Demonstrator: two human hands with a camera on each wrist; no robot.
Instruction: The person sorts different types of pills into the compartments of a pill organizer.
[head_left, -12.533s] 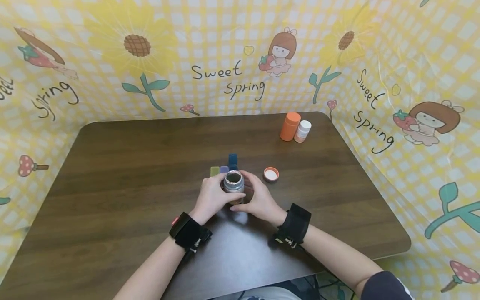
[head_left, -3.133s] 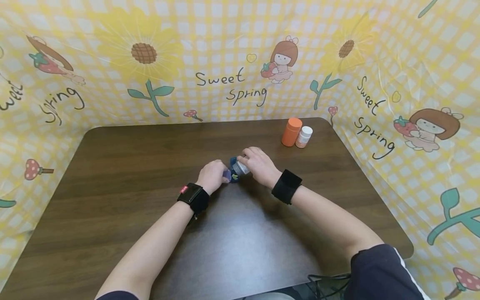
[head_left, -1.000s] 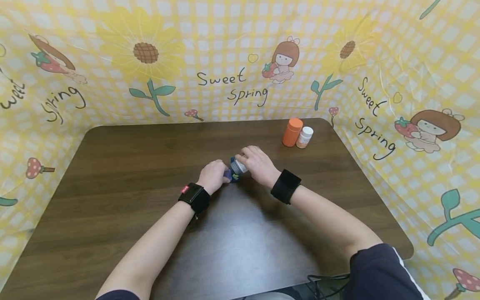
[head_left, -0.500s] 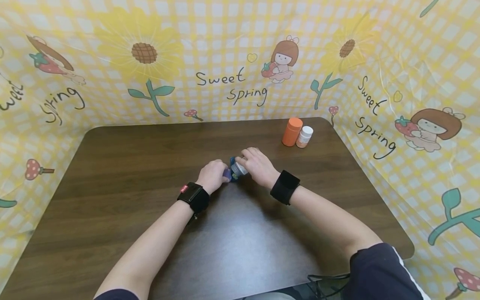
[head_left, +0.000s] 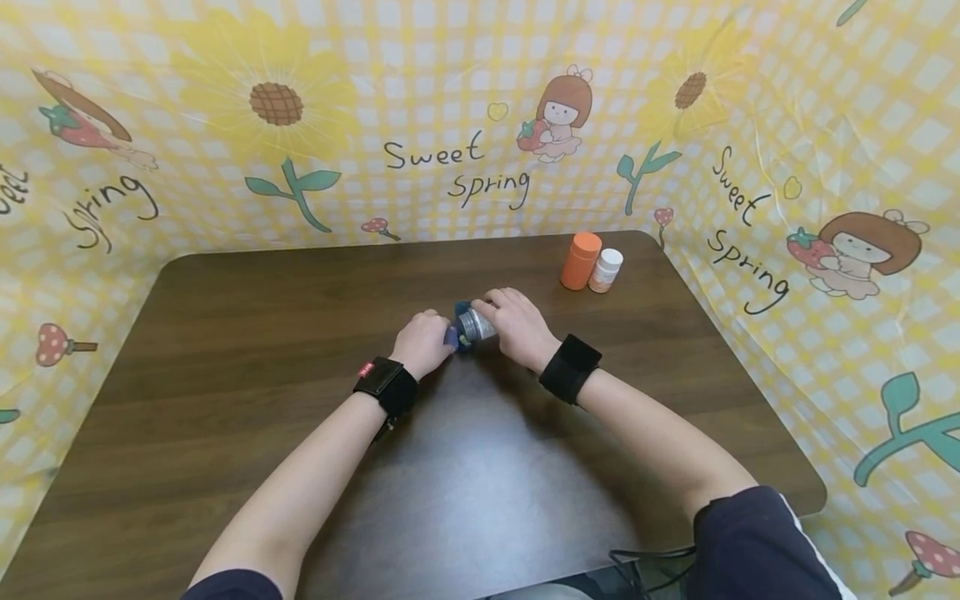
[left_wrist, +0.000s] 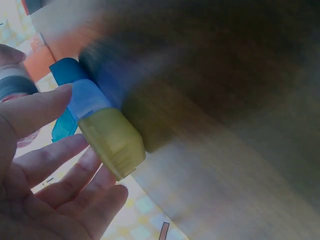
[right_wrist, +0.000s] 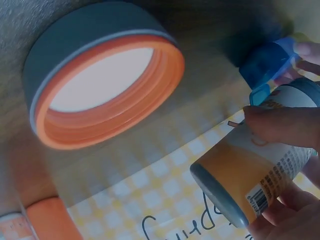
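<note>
My left hand [head_left: 422,343] holds a small pill organizer [left_wrist: 112,137] between thumb and fingers on the table. Its yellow, purple and dark blue compartments sit in a row, and the teal lid [left_wrist: 65,125] of the blue one stands open. In my right hand [head_left: 521,329] is an orange-and-white pill bottle [right_wrist: 240,170] with a grey base, gripped by thumb and fingers. The bottle lies tilted on its side, its uncapped neck at the open blue compartment. Small yellow-green bits [head_left: 464,340] show there, too small to make out fully.
A dark screw cap [right_wrist: 100,65] with an orange inner rim lies inside-up near my right wrist, hidden in the head view. At the back right of the table [head_left: 262,333] stand an orange bottle [head_left: 581,262] and a white-capped bottle [head_left: 606,271]. A patterned cloth [head_left: 420,83] walls the table's back.
Earlier both hands held the bottle upright before the organizer; now it is tipped over it in the right hand, while the left holds the organizer. Over the last second the bottle has tilted nearer level.
</note>
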